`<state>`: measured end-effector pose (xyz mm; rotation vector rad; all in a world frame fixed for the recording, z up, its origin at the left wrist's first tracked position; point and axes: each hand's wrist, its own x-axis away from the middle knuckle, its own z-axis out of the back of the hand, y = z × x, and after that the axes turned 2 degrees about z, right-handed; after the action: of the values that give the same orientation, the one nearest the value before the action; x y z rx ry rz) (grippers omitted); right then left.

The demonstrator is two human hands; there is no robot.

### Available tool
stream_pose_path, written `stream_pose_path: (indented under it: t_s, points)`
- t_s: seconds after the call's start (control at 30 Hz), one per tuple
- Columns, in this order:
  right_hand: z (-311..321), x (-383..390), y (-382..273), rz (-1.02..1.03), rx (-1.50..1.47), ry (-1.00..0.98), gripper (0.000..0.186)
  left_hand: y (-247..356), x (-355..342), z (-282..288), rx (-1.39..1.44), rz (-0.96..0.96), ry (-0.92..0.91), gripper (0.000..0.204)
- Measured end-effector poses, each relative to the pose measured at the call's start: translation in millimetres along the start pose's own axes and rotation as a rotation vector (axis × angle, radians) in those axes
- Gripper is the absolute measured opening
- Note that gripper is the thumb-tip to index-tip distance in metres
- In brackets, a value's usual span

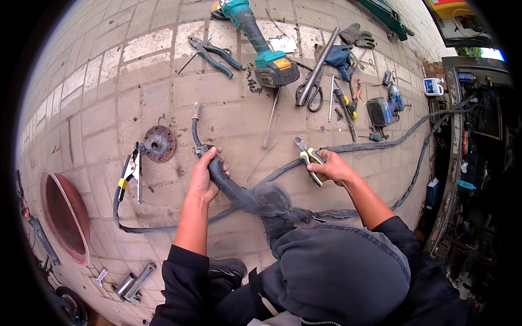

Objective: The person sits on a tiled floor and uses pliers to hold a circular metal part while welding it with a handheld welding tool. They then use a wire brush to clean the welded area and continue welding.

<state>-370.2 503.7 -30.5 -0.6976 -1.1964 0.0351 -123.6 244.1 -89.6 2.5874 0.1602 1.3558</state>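
Note:
My left hand (pixel 206 175) is closed around a thick black-sleeved cable (pixel 239 195), near the sleeve's end. Out of that end runs a thinner black lead with a metal lug (pixel 196 111) at its tip. My right hand (pixel 333 167) grips a pair of diagonal cutters (pixel 311 157) with yellow-and-black handles, jaws pointing up and away from the sleeve. Behind the cutters a black cable (pixel 375 145) runs off to the right. At the left, a ground clamp (pixel 129 173) with yellow bands touches a rusty round flange (pixel 160 144).
Pliers (pixel 209 54) and a teal angle grinder (pixel 261 43) lie ahead on the brick paving. A metal pipe (pixel 318 68), scissors, gloves and a blue cordless tool (pixel 386 108) are at right. A reddish rim (pixel 84 217) stands left; a cluttered cabinet (pixel 451 163) borders the right.

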Motion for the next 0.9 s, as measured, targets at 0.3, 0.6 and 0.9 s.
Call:
stream_pose_path:
  t_s: [0.3,0.6,0.9]
  points:
    - [-7,-12,10,0.138,0.675,0.250,0.068,-2,-1,-2,-0.051,-0.017,0.089,0.023]
    - [-12,-31,-75,0.554,1.186,0.443,0.021,-1,-3,-41,-0.075,-0.202,0.113,0.030]
    - [-23,-48,-101,0.493,1.833,0.450,0.026,2,10,-27,-0.370,-0.196,0.094,0.048]
